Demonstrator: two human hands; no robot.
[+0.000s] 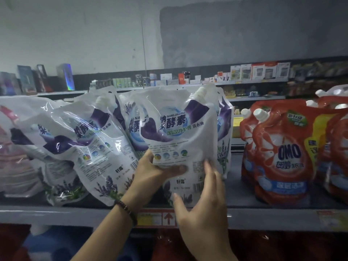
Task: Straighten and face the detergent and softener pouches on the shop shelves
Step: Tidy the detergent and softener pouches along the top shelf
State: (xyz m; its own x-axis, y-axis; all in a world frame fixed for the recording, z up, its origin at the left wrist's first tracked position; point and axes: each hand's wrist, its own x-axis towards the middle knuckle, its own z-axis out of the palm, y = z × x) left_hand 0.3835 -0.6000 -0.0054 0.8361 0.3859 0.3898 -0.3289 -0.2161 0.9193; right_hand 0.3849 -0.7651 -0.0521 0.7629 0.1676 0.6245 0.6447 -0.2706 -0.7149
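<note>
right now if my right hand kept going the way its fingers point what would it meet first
The white pouch: the right hand rests its fingers on the lower front, pointing up. Going on, it would likely slide up that pouch's face; depth is unclear.

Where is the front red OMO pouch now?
Head view: the red OMO pouch stands right of centre on the shelf, across a gap from the held white pouch.

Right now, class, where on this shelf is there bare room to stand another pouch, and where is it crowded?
Bare shelf shows between the held white pouch and the red pouches. Left of it is crowded: the leaning white pouches overlap one another.
</note>
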